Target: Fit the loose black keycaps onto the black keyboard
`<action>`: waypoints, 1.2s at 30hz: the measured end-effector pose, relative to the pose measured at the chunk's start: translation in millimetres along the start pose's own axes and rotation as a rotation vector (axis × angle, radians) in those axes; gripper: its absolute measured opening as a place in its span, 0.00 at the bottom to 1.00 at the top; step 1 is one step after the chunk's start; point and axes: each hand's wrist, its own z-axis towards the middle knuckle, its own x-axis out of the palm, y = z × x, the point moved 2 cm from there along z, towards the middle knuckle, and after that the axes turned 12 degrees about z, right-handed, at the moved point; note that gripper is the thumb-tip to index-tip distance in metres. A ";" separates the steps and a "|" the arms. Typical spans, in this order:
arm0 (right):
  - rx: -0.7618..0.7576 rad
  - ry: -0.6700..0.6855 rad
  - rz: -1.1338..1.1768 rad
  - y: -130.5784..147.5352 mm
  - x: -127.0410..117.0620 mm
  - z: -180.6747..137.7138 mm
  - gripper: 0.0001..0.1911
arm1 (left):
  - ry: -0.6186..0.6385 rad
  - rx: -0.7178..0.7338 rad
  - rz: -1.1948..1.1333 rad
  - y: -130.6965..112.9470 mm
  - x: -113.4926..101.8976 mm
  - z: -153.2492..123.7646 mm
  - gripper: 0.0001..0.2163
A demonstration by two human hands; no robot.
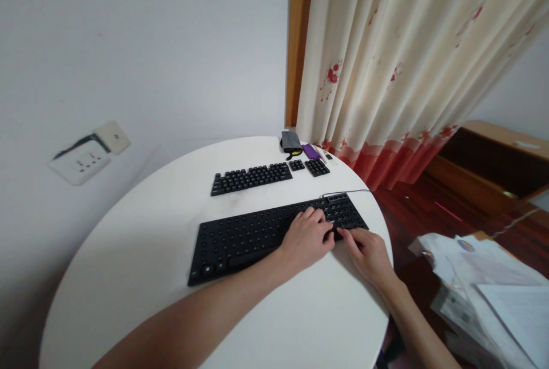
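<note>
A black keyboard (249,237) lies on the white round table (141,254), with most of its keycaps off and a few keys left along its front row. Over its right part rests my left hand (307,234), fingers bent together on the key field and thumb near the front edge. Close beside it, my right hand (364,249) is closed at the front edge, thumb against the curled fingers. Anything small between those fingertips is hidden. Behind the keyboard, loose black keycaps (253,179) are set out in keyboard order, with smaller groups of keycaps (317,167) to their right.
At the table's back edge are a grey pouch (291,141), a purple cloth (310,151) and a few small items. A thin cable (347,191) runs off the right edge. Plastic bags and papers (484,283) lie low at right. A curtain (364,71) hangs behind.
</note>
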 end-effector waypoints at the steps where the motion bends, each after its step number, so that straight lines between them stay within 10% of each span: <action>1: 0.012 0.005 0.008 -0.7 0.3 -0.1 0.22 | -0.002 -0.003 -0.003 -0.1 0.1 -0.3 0.08; 36: 0.046 -0.125 -0.016 2.2 -2.2 -6.4 0.19 | 0.002 -0.002 0.012 1.7 4.1 -6.2 0.15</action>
